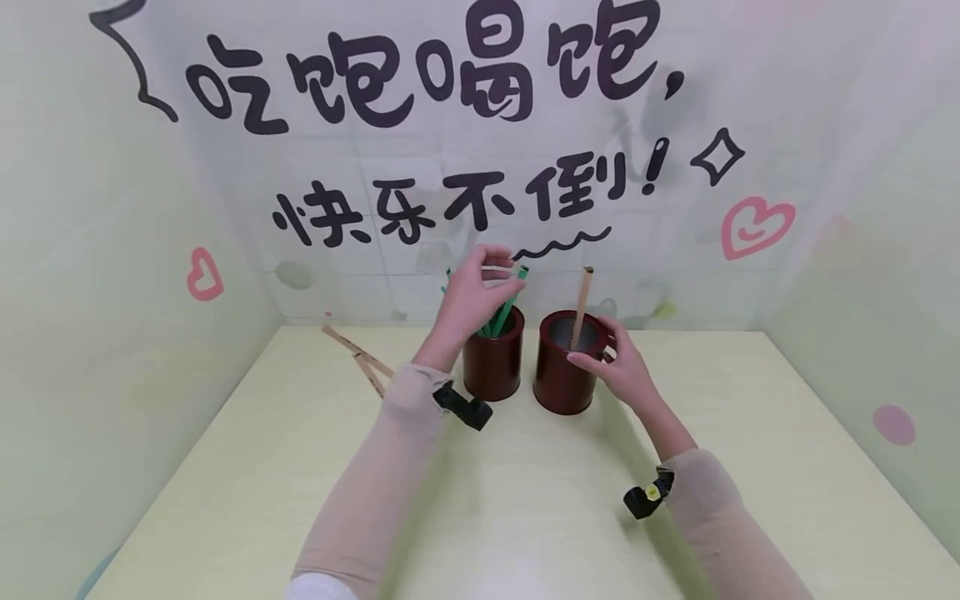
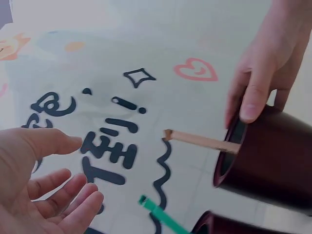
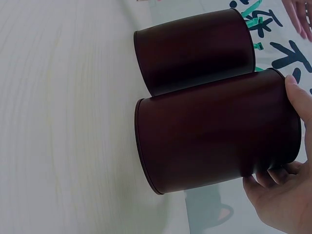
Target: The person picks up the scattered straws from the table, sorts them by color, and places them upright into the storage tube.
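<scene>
My right hand [image 1: 628,373] grips the dark red cup [image 1: 562,383] on the right, thumb at its rim and fingers round the far side. One light wooden stick [image 1: 582,300] leans inside this cup and rises above its rim. To its left stands a second dark red cup [image 1: 491,372] with several green sticks [image 1: 507,312] in it. Above that second cup is my left hand [image 1: 468,296], partly covering the green sticks in the head view. The left wrist view shows the left hand's fingers [image 2: 80,207] apart from the thumb, with nothing between them.
Loose wooden sticks [image 1: 367,371] lie crossed on the pale table [image 1: 517,517] at the left, partly hidden by my left forearm. Close behind the cups stands a white wall sheet [image 1: 420,292] with large black lettering. Side panels [image 1: 862,350] border the table.
</scene>
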`<state>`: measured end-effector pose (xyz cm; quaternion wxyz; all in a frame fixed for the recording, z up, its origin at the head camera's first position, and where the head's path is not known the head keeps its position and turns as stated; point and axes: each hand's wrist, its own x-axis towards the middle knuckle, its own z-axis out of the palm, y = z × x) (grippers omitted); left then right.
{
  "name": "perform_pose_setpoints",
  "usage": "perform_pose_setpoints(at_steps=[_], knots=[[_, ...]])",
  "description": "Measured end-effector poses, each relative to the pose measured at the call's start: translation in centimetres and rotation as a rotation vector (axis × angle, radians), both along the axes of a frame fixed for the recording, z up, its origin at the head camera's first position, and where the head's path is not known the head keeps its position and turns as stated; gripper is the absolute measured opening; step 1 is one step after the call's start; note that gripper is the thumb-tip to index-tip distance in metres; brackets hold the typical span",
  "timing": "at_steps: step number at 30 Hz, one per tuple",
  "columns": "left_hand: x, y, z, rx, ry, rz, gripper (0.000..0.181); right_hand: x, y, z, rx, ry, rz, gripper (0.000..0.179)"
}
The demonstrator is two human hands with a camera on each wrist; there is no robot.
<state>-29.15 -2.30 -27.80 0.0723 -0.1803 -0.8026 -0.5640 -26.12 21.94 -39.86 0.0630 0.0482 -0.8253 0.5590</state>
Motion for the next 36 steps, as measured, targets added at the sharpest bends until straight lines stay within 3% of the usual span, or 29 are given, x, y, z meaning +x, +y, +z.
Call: perform_pose_setpoints(at_steps=[9, 15, 24, 36], knots=[[0.7, -6.0, 1.8, 0.11, 0.091, 0.096, 0.046, -0.1, 0.1, -0.1, 0.022, -0.015, -0.005, 0.089], [0.7, -10.2, 1.5, 0.149, 0.081, 0.222, 0.048, -0.1, 0.1, 0.1, 0.027, -0.013, -0.003, 0.089], [0.2, -15.3, -2.2, 0.193, -0.018, 0.349, 0.045, -0.1, 0.1, -0.2, 0.014, -0.013, -0.003, 0.089], [-0.9, -18.1, -8.9, 0.294, -0.211, 0.396, 0.039, -0.1, 0.2, -0.2, 0.016, -0.009, -0.006, 0.088]])
